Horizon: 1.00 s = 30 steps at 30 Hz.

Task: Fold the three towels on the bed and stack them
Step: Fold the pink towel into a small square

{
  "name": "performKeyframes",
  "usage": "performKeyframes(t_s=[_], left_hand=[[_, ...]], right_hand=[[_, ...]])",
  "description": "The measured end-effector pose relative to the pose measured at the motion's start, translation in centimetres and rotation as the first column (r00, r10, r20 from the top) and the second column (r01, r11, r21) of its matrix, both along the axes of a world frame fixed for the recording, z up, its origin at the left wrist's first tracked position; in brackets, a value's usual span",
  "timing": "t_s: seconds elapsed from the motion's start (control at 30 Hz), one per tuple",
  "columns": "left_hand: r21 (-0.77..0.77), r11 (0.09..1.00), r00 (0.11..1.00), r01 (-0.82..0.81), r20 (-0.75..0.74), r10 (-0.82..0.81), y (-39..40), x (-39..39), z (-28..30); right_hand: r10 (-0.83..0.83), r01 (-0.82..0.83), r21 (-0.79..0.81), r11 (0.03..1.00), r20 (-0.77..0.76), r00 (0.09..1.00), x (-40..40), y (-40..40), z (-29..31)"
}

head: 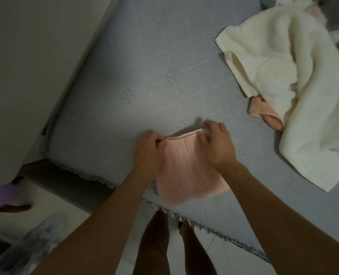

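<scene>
Looking down over the wide grey quilted bed [144,76], I am using its flat near edge as my folding surface, which is why the work is sitting so close to the frilled hem. Lying crumpled toward the far right, the large cream terry towel [295,92] is waiting unfolded, and it is draped over a second small pink towel [263,112], of which only a corner is showing. Sitting just in front of me, the small folded pink towel with woven stripes [186,171] is lying flat in a neat rectangle. My left hand [147,153] is pinching its far left corner and my right hand [218,144] is pinching the far right corner, the two hands apart, probably so the layered edges are lining up squarely. I am judging one fold nearly done, two towels remaining.
</scene>
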State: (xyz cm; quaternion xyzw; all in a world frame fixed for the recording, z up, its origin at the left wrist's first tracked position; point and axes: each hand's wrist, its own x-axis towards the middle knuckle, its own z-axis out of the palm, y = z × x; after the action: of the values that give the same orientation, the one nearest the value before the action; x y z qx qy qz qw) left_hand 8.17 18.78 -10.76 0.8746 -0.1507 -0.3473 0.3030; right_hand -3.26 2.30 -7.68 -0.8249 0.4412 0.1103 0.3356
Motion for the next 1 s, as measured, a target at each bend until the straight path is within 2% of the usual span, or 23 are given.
performKeyframes(t_s=[0.1, 0.17, 0.2, 0.27, 0.33, 0.37, 0.47, 0.57, 0.63, 0.7, 0.73, 0.8, 0.87, 0.9, 1.0], left_hand=[[0.019, 0.998, 0.998, -0.068, 0.004, 0.068, 0.9, -0.5, 0.0], [0.019, 0.977, 0.976, -0.21, -0.05, 0.211, 1.8, -1.1, 0.4], [0.027, 0.951, 0.941, -0.308, -0.136, 0.309, 2.2, -1.4, 0.6], [0.087, 0.886, 0.81, -0.456, -0.372, 0.454, 2.8, -2.0, 1.1], [0.147, 0.859, 0.702, -0.491, -0.517, 0.49, 3.3, -2.6, 1.6], [0.16, 0.859, 0.69, -0.486, -0.533, 0.49, 3.5, -2.8, 1.9], [0.086, 0.839, 0.743, -0.537, -0.423, 0.518, 3.6, -1.4, 3.4], [-0.094, 0.799, 0.789, -0.595, -0.258, 0.557, 1.6, 3.8, 4.8], [-0.202, 0.798, 0.823, -0.567, -0.148, 0.548, -0.8, 8.4, 5.4], [-0.218, 0.857, 0.88, -0.467, -0.019, 0.475, -2.9, 12.6, 5.9], [-0.176, 0.911, 0.918, -0.373, 0.076, 0.39, -3.6, 13.9, 6.0], [-0.037, 0.997, 0.952, -0.061, 0.298, 0.069, -4.4, 14.5, 6.2], [0.045, 0.97, 0.852, 0.239, 0.47, -0.232, -4.6, 12.5, 5.9], [0.087, 0.933, 0.803, 0.348, 0.485, -0.345, -4.4, 11.1, 5.6], [0.294, 0.806, 0.717, 0.514, 0.369, -0.592, -3.3, 7.4, 3.9]], right_hand=[[-0.248, 0.26, 0.261, 0.93, -0.079, 0.966, -2.2, 0.9, 0.0], [-0.37, 0.394, 0.464, 0.794, -0.147, 0.917, -4.3, 1.4, 0.2], [-0.416, 0.445, 0.545, 0.711, -0.184, 0.89, -5.3, 1.6, 0.2], [-0.45, 0.511, 0.614, 0.601, -0.268, 0.852, -6.9, 1.8, 0.2], [-0.442, 0.532, 0.591, 0.606, -0.307, 0.843, -7.5, 2.1, 0.3], [-0.436, 0.525, 0.564, 0.637, -0.299, 0.849, -7.4, 2.2, 0.5], [-0.479, 0.488, 0.54, 0.686, -0.17, 0.861, -4.9, 2.3, 1.8], [-0.559, 0.46, 0.589, 0.664, -0.016, 0.829, -0.2, 1.8, 3.3], [-0.612, 0.445, 0.641, 0.625, 0.048, 0.79, 3.3, 1.2, 3.6], [-0.656, 0.464, 0.669, 0.581, 0.046, 0.754, 6.3, 0.7, 3.0], [-0.663, 0.49, 0.652, 0.579, 0.027, 0.748, 7.3, 0.5, 2.4], [-0.642, 0.541, 0.567, 0.622, -0.027, 0.766, 8.6, 0.7, 1.2], [-0.616, 0.554, 0.506, 0.661, -0.055, 0.786, 8.8, 1.4, 0.5], [-0.601, 0.542, 0.488, 0.684, -0.043, 0.798, 8.6, 1.8, 0.4], [-0.492, 0.421, 0.461, 0.781, 0.04, 0.87, 6.7, 3.0, 0.8]])
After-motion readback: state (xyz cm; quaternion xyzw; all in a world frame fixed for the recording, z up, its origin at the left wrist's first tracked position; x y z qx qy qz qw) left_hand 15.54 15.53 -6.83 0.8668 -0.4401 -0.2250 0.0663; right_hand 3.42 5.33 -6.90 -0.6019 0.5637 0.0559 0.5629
